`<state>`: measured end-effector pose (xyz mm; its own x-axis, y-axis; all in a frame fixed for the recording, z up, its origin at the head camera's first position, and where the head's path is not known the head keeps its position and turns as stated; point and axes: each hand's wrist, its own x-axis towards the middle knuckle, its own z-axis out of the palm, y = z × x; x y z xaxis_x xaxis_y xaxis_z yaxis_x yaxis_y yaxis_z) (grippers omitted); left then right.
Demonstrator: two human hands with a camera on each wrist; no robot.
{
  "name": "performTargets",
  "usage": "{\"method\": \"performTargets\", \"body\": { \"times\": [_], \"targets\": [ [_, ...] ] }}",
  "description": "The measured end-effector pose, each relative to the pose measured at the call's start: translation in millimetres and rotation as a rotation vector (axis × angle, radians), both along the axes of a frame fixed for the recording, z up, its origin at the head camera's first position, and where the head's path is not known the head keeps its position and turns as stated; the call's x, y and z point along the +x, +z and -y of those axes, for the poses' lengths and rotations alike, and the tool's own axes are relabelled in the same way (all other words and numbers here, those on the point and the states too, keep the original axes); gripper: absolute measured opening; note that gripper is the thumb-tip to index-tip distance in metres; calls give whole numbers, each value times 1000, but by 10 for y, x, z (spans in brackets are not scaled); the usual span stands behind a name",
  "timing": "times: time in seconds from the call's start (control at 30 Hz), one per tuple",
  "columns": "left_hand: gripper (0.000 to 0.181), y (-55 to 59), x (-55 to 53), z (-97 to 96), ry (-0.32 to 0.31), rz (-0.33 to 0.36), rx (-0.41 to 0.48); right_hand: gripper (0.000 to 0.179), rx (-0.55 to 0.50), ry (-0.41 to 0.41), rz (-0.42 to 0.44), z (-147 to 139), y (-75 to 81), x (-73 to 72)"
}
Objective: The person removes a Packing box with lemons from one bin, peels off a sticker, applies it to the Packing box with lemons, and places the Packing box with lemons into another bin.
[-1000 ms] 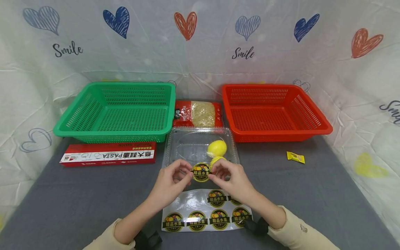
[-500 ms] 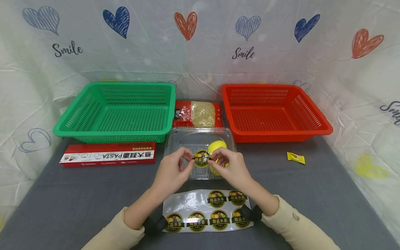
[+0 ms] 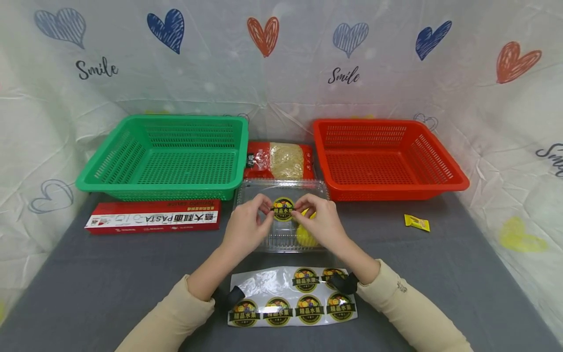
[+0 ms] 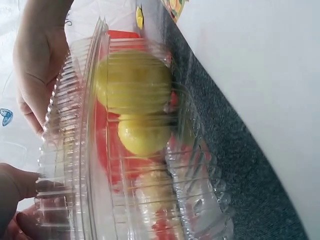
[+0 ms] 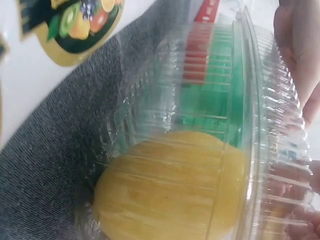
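Note:
A round black-and-gold fruit sticker [image 3: 283,209] is stretched between both hands over the lid of a clear plastic clamshell box [image 3: 281,242]. My left hand [image 3: 247,221] pinches its left edge between thumb and fingertips. On the opposite edge, my right hand [image 3: 322,218] pinches it the same way. Inside the box, toward its right side, sit two lemons [image 4: 134,82], partly hidden by the right hand in the head view. Through the ribbed plastic wall, the right wrist view shows one lemon [image 5: 170,187] up close. The box's lid is down.
A glossy sticker sheet [image 3: 261,282] lies in front of the box. Behind are a green basket [image 3: 160,187], a red basket [image 3: 396,187] and a red bag [image 3: 286,161] with a see-through window. A pasta box [image 3: 154,216] lies left, a small yellow packet [image 3: 417,223] right.
Both hands have moved forward, away from the body, carrying the sticker from the box's near edge to over its lid. The sticker sheet shows more fully now.

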<state>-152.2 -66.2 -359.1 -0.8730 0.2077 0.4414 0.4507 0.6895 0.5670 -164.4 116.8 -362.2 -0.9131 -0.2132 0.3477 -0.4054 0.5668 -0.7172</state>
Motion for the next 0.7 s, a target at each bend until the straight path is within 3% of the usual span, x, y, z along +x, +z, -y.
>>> {"method": "performTargets", "body": {
  "times": [0.27,0.5,0.7],
  "targets": [
    [10,2,-134,-55,21,59,-44,8,54,-59,19,24,-21,-99],
    [12,34,-178,-106,49,137,-79,10,53,-85,72,38,-33,-151],
    [13,23,-196,-119,75,125,-103,10,44,-86,99,61,-49,-177]
  ]
}}
